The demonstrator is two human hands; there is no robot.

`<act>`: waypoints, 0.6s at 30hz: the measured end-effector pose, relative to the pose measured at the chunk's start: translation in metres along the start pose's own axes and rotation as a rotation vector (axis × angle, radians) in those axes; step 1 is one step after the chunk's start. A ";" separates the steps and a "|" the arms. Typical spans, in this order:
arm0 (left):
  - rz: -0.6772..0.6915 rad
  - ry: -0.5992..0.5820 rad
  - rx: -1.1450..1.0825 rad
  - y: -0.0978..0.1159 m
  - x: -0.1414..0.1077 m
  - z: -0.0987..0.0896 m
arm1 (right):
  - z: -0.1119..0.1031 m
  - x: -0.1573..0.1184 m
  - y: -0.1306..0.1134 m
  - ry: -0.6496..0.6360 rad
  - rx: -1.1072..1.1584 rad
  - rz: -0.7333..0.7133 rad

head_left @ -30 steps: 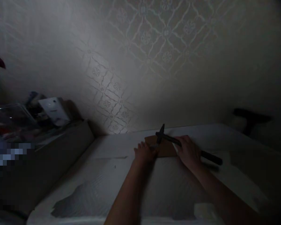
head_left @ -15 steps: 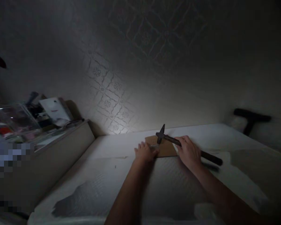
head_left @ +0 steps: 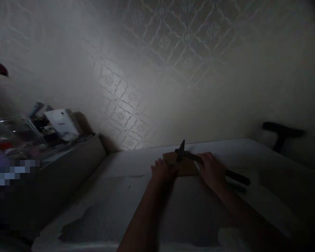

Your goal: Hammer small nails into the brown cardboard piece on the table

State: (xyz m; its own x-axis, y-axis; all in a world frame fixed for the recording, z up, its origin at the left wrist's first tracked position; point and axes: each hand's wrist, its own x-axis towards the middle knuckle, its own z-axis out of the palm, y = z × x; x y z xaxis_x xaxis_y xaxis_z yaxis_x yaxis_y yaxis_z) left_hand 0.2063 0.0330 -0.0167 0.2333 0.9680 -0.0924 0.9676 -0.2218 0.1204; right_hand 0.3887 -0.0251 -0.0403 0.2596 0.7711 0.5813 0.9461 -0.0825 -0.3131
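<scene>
My right hand [head_left: 212, 170] is closed around the dark handle of a hammer [head_left: 181, 153]. The hammer's head, with one pointed end upward, is over a brown flat board [head_left: 187, 168]; whether it touches cannot be made out. My left hand [head_left: 162, 170] rests at the board's left side with fingers spread and the thumb over its lower edge. Beside the left fingers, a small ridged metallic strip on the board shows only faintly in the dim light.
The board lies on a pale, patched work surface [head_left: 136, 164] against a patterned wall [head_left: 168, 87]. At left, a raised ledge [head_left: 76, 157] bears a white box [head_left: 61, 120], a clear case [head_left: 18, 131] and clutter. A black T-shaped object [head_left: 282, 131] stands at right.
The lower area looks darker and the wall brighter than before. Both hands and the hammer stay in nearly the same place.
</scene>
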 end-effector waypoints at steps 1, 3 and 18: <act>-0.004 0.001 0.003 0.000 -0.001 0.000 | 0.000 0.000 0.000 0.000 0.002 0.000; -0.003 0.010 0.011 0.001 -0.001 -0.001 | 0.000 0.000 0.000 0.011 0.008 0.002; 0.002 -0.002 -0.008 -0.001 0.001 0.002 | 0.001 0.000 0.002 -0.006 0.005 -0.005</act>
State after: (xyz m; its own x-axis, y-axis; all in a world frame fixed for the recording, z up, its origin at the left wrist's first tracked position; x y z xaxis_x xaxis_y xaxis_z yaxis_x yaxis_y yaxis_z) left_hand 0.2061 0.0344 -0.0190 0.2350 0.9674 -0.0944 0.9665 -0.2223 0.1287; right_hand 0.3902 -0.0243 -0.0418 0.2539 0.7751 0.5786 0.9464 -0.0756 -0.3140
